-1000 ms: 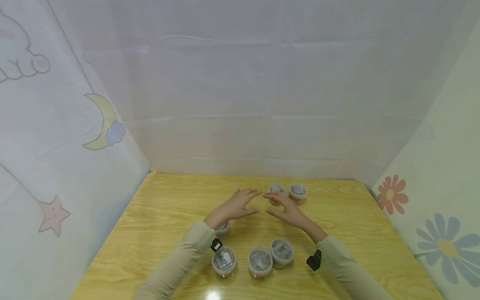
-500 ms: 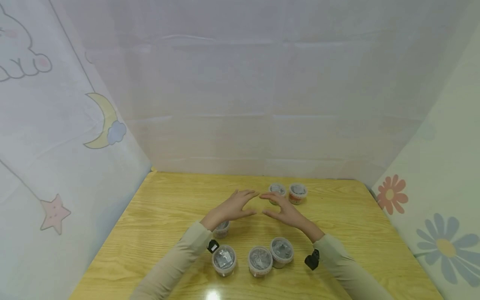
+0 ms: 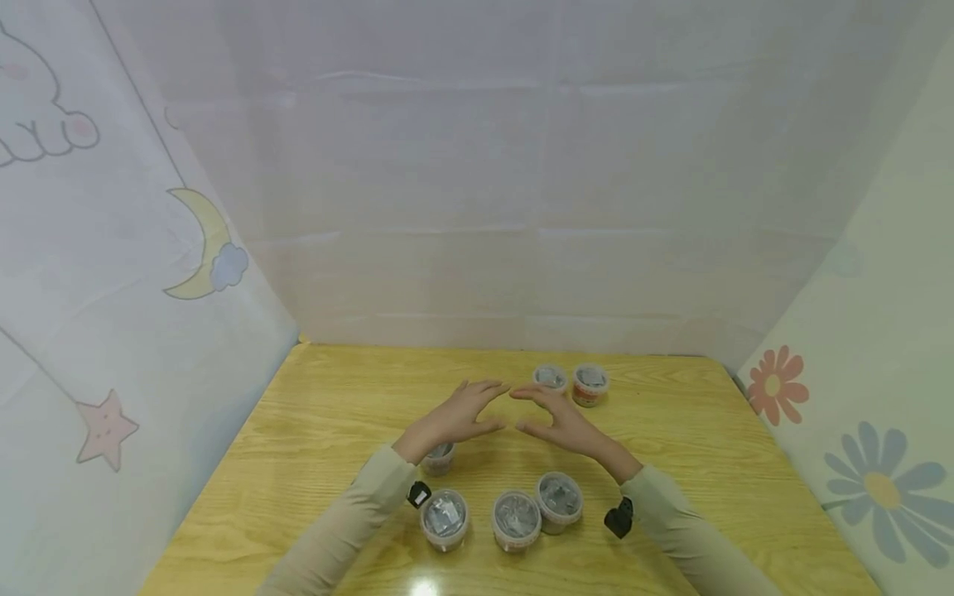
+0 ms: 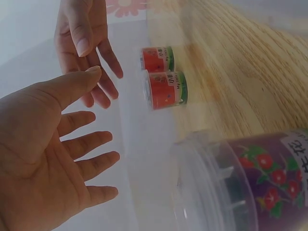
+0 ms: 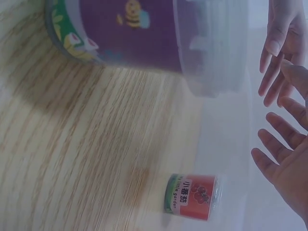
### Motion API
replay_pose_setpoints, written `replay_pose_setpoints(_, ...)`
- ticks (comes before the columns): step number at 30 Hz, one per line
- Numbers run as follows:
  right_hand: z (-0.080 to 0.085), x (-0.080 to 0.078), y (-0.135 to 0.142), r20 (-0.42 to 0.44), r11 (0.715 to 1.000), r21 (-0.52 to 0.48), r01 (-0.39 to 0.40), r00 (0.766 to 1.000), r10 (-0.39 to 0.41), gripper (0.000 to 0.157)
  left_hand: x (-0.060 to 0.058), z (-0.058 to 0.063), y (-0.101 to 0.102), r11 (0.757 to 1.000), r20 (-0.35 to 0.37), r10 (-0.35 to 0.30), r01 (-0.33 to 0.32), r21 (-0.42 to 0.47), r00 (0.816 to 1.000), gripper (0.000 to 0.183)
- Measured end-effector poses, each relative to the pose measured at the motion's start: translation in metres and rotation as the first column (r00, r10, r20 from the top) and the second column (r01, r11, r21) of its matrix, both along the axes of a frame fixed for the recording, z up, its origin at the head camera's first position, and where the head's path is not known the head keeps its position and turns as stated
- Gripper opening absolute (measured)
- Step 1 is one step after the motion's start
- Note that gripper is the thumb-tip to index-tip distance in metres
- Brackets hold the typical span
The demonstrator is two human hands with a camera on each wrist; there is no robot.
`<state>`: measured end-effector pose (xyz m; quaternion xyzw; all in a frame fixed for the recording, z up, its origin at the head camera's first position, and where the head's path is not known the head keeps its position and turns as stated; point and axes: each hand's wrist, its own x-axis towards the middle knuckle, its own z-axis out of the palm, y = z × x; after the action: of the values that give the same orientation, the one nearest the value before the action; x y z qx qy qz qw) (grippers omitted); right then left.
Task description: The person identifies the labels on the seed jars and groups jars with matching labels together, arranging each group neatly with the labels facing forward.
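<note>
My left hand (image 3: 453, 415) and right hand (image 3: 564, 424) hover over the middle of the table, palms facing, fingers spread and bent a little. Their fingertips nearly meet in the head view, and neither holds anything. Behind the right hand stand two small lidded plastic tubs, one tub (image 3: 549, 375) partly covered by that hand and a red-labelled tub (image 3: 590, 386) beside it. Under my left wrist another tub (image 3: 437, 460) is partly hidden. A purple-labelled tub (image 4: 274, 178) with red flowers is large in the left wrist view; a purple tub (image 5: 130, 31) with a bee fills the right wrist view's top.
Nearer me are a front-left tub (image 3: 445, 519), a middle tub (image 3: 516, 521) and a tub close to it on the right (image 3: 560, 499), all with grey contents under clear lids. The wooden table (image 3: 298, 463) is walled by printed sheets (image 3: 417, 273) on three sides.
Both hands have drifted slightly left together, keeping their facing pose. The tubs have stayed where they were.
</note>
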<state>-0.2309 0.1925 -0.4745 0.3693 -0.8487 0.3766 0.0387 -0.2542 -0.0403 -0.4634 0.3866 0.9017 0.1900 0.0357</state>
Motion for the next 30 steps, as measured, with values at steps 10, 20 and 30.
replay_pose_setpoints(10,-0.012,-0.007,0.0,-0.01,1.0,0.014,-0.017,1.0,0.017,0.052,0.004,-0.003,-0.01,1.0,0.009,0.005,-0.005,0.024,1.0,0.066)
replay_pose_setpoints(20,-0.013,-0.006,-0.002,0.039,0.999,0.034,-0.004,0.999,0.003,0.061,0.007,-0.004,-0.02,0.999,0.009,0.009,-0.009,0.038,1.0,0.069)
replay_pose_setpoints(30,-0.012,-0.002,-0.005,0.032,0.997,0.075,-0.022,0.999,0.019,0.065,0.011,-0.007,-0.027,0.999,0.028,0.032,-0.032,-0.007,0.999,0.071)
